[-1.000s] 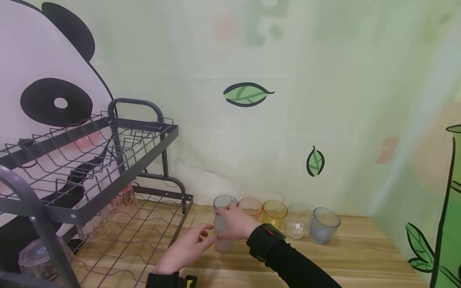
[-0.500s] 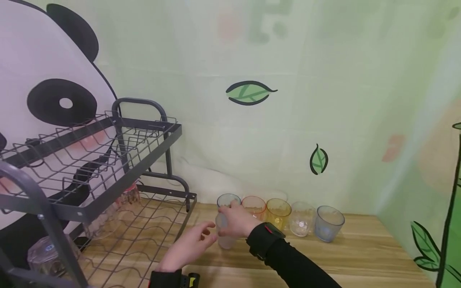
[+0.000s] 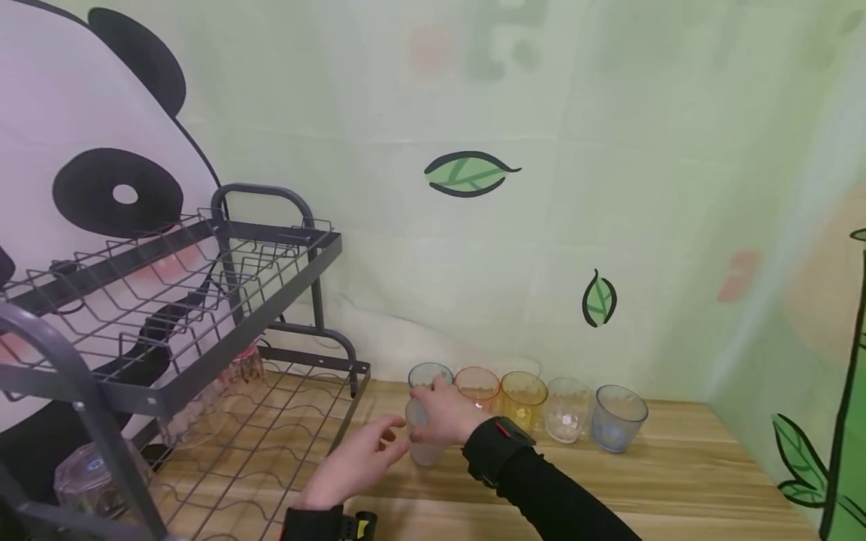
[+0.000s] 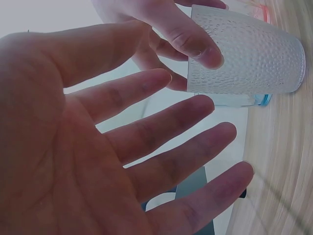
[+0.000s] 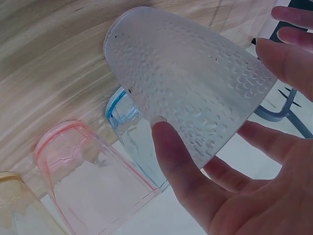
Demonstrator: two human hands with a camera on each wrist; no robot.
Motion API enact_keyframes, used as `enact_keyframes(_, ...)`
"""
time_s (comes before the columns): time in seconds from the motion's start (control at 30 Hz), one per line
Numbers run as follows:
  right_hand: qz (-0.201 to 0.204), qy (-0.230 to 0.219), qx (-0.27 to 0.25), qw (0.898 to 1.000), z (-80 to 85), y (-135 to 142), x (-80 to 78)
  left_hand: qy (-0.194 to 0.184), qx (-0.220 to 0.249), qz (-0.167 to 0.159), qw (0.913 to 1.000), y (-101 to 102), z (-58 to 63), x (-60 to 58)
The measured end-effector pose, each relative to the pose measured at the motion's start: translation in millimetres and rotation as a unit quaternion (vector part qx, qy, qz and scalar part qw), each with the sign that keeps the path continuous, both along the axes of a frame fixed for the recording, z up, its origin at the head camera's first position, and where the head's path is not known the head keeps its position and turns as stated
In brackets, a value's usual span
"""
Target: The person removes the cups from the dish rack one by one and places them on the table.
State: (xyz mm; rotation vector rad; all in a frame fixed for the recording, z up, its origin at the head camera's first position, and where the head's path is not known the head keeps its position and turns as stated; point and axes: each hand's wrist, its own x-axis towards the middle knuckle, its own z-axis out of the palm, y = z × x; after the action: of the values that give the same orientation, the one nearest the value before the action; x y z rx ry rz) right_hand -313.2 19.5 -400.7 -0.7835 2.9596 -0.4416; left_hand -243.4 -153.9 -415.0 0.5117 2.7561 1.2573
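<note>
A frosted, dimpled tumbler is to the right of the two-tier metal dish rack, near its front right edge, between a person's two hands. Its rim end lies within the fingers of the right hand, and its base end points toward the wooden worktop; whether the base touches the wood cannot be told.

The right hand grips the tumbler near the rim, thumb pressed on one side and fingers curled round the other. The left hand is closer to the dish rack, beside the rack's right edge, palm turned toward the tumbler. Its four fingers are spread with gaps between them and hold nothing; the fingertips appear near the tumbler, just apart from it.

Farther right of the dish rack, behind and beyond the tumbler, a row of glasses runs away from the rack: a blue-rimmed glass, a red-rimmed glass, a yellow glass, a clear glass and a blue-tinted glass.

Compared with half a second ago, almost nothing differs: both hands, the grip on the tumbler and the row of glasses match. Against one second ago, the head view has shifted slightly.
</note>
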Motion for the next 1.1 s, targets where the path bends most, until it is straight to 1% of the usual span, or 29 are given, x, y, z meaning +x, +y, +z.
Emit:
enact_keyframes(0.17,0.002,-0.007,0.004,1.000,0.7,3.1,0.6,0.004,-0.001,-0.003,1.0000,0.7,-1.2,-0.7)
enact_keyframes(0.37,0.001,0.016,0.025,1.000,4.5,10.2,2.6,0.004,-0.002,-0.004,1.0000,1.1,-1.1,-0.7)
enact_keyframes(0.47,-0.005,0.023,0.019,1.000,4.0,14.4,3.3,0.006,-0.005,-0.006,1.0000,1.0,-1.4,-0.3)
enact_keyframes(0.6,-0.007,0.048,0.006,0.999,-0.6,19.4,6.6,0.016,-0.006,-0.009,0.9998,1.2,-2.3,0.9)
enact_keyframes(0.77,-0.001,0.107,-0.003,0.994,-11.2,25.4,19.4,0.032,-0.005,-0.017,0.9993,4.2,-2.9,3.3)
enact_keyframes(0.87,0.004,0.136,-0.004,0.991,-17.1,31.8,28.6,0.038,-0.004,-0.019,0.9991,6.1,-1.1,6.2)
enact_keyframes(1.03,0.022,0.153,-0.024,0.988,-20.8,49.7,41.9,0.049,-0.019,-0.008,0.9986,7.2,5.3,10.5)
enact_keyframes(1.1,0.029,0.159,-0.030,0.986,-21.2,58.6,46.5,0.058,-0.023,-0.008,0.9980,8.0,7.7,11.5)
